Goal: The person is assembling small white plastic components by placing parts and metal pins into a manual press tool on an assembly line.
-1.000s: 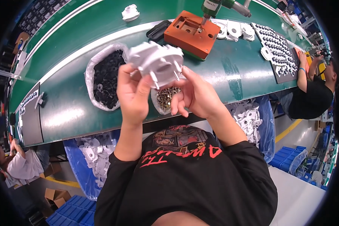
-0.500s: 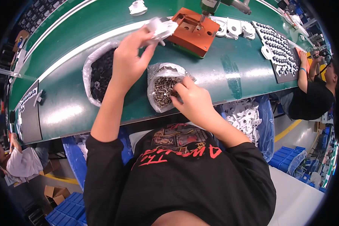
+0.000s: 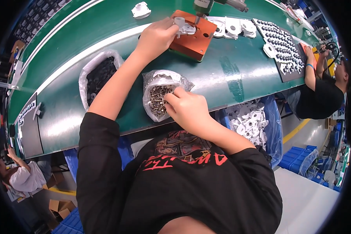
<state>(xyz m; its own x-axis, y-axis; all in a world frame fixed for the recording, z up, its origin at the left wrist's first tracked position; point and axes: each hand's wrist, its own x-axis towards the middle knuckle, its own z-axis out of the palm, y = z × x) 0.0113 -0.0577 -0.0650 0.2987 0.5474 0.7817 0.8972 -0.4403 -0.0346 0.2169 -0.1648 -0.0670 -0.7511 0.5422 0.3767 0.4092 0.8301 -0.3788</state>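
Observation:
My left hand [image 3: 155, 41] grips a white plastic part [image 3: 188, 29] by its left end, where it rests in the recess of an orange fixture block [image 3: 189, 43]. Above the block hangs the tip of a green and grey driver tool [image 3: 202, 7]. My right hand [image 3: 188, 110] is at the right side of a clear plastic bag of screws [image 3: 156, 97], its thumb and fingers pinched together among them. Whatever sits between those fingertips is too small to make out.
Left of the screws stands a bag of black parts [image 3: 99, 76]. White parts [image 3: 233, 27] line up right of the block; another white part [image 3: 140, 10] lies beyond it. A black board of parts [image 3: 280, 48] is farther right, near a co-worker [image 3: 319, 89]. A blue-lined bin [image 3: 275, 128] holds white parts below the edge.
My left hand has brought the white part down from the air onto the orange block. My right hand stays at the screw bag. The whole view has shifted slightly.

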